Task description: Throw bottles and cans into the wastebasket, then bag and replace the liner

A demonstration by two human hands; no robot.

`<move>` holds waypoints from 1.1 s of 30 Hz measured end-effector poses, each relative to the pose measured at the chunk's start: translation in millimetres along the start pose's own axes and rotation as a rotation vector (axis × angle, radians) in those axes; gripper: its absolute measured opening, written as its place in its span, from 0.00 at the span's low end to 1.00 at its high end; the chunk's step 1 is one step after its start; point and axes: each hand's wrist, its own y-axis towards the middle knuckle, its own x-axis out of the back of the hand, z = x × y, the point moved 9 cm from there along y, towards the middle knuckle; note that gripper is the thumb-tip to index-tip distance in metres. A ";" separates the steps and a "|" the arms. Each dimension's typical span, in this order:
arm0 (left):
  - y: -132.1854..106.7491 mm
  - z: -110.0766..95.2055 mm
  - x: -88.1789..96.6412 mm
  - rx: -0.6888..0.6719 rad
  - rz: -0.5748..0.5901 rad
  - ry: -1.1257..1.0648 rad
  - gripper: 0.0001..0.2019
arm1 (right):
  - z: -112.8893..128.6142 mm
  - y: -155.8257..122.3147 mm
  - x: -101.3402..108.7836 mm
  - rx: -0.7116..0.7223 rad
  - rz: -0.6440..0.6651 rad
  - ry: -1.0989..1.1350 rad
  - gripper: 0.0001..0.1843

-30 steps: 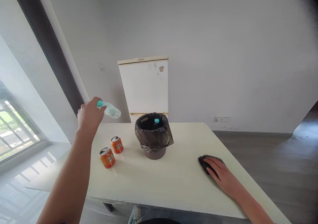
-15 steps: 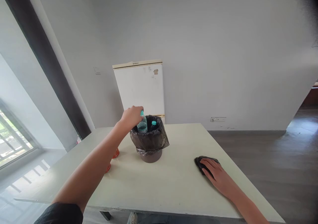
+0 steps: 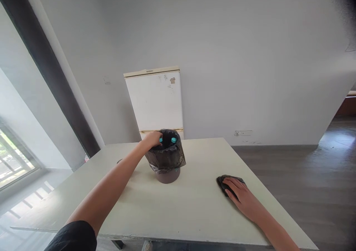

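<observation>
My left hand [image 3: 152, 139] reaches over the rim of a small bin [image 3: 167, 158] lined with a dark bag, on the white table [image 3: 189, 206]. Its fingers are closed around a clear bottle with a teal cap [image 3: 160, 140], which sits low inside the bin. A second teal cap [image 3: 173, 140] shows beside it in the bin. My right hand [image 3: 240, 195] lies flat with fingers stretched out on a dark cloth [image 3: 224, 180] near the table's right edge.
A white fridge [image 3: 154, 99] stands against the wall behind the table. My left forearm covers the spot where the orange cans stood; only a can's top edge [image 3: 119, 161] peeks out. A window is at the far left, dark floor at the right.
My left hand swung the bottle from the upper left over to the bin and lowered it inside. The right hand stayed on the cloth. The view shifted slightly.
</observation>
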 end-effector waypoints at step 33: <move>7.8 -26.2 2.3 -0.202 -0.099 -0.227 0.10 | -9.7 -2.8 -9.3 -0.032 0.060 -0.023 0.30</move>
